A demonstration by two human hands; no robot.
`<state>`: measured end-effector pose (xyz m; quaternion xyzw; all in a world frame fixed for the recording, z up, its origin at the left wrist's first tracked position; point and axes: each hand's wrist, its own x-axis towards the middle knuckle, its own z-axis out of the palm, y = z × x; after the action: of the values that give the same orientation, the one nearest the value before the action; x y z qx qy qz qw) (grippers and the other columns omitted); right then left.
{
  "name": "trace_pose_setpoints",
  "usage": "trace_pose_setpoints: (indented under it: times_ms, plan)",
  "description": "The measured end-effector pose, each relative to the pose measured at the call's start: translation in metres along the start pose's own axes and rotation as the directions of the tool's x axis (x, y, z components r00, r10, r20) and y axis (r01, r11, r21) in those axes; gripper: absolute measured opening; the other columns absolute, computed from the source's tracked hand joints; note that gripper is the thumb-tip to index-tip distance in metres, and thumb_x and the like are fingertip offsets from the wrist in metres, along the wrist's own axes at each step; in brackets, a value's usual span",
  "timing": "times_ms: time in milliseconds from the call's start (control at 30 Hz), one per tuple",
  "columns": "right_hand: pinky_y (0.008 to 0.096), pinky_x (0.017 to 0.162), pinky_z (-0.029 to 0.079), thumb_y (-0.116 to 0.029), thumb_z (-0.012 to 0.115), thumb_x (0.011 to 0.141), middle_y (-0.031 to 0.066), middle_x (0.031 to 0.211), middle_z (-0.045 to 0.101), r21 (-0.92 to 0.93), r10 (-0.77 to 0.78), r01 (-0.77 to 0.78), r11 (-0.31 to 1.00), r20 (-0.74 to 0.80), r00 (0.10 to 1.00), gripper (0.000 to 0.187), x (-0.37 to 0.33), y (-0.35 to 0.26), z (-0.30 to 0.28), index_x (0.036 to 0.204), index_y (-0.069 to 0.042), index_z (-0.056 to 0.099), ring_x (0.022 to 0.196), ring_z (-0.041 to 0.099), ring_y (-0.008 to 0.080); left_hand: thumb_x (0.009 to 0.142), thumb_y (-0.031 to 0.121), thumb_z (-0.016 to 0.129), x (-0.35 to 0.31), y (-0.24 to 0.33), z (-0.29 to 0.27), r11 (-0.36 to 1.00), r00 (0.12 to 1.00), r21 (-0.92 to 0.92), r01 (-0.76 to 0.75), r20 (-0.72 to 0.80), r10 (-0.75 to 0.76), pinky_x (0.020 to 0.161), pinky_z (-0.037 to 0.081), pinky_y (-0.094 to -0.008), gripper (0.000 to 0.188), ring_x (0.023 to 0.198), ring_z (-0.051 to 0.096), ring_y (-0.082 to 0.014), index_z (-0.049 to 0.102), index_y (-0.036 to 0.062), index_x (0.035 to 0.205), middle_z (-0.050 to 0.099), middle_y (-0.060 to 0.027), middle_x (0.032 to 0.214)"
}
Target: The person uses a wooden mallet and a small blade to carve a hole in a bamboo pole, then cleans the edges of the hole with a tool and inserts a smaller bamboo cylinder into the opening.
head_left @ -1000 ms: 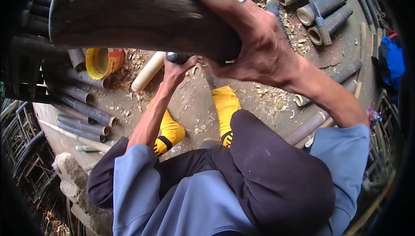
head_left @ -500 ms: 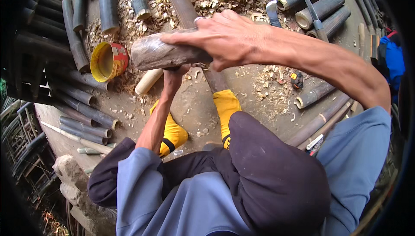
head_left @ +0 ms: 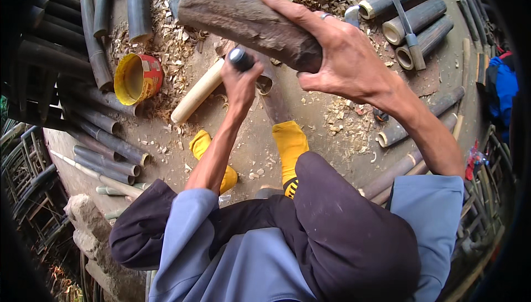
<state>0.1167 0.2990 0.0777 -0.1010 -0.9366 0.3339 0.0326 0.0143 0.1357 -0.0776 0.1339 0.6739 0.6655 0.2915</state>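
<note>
My right hand [head_left: 354, 58] grips one end of a thick, rough brown block [head_left: 243, 17], whose material, wood or stone, I cannot tell. The block is raised above and beyond my left hand [head_left: 239, 83]. That hand is wrapped round an upright dark-handled tool with a metal cap [head_left: 239, 57]; its lower end is hidden by the fist. Just right of the fist, a dark bamboo tube [head_left: 275, 104] has an opening in its side and extends toward my yellow-socked foot [head_left: 290, 144]. A pale peeled pole [head_left: 193, 97] lies against the left side of the fist.
A yellow and red bucket [head_left: 128, 83] stands at the left. Cut bamboo tubes [head_left: 139, 9] lie around the floor on both sides. At the right, a long-bladed knife [head_left: 402, 17] rests across several tubes. Wood chips [head_left: 171, 42] cover the ground ahead.
My right hand has lifted the block up from over the left hand, tilting it. The tool's metal cap and my left fist, hidden before, now show. The left hand has shifted slightly right.
</note>
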Motion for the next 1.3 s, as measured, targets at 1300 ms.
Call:
trace_pose_setpoints:
  times_ms: [1300]
  plan:
    - [0.0364, 0.095, 0.046, -0.009, 0.067, 0.059, 0.0195, 0.13, 0.051, 0.197, 0.339, -0.308, 0.931, -0.151, 0.928, 0.092, -0.097, -0.009, 0.017, 0.143, -0.018, 0.031, 0.112, 0.057, 0.0298, 0.072, -0.007, 0.063, -0.024, 0.01, -0.038, 0.952, 0.992, -0.296, -0.079, -0.119, 0.045, 0.075, 0.056, -0.0312, 0.047, 0.085, 0.064, -0.02, 0.04, 0.0031, 0.112, 0.062, -0.0135, 0.1]
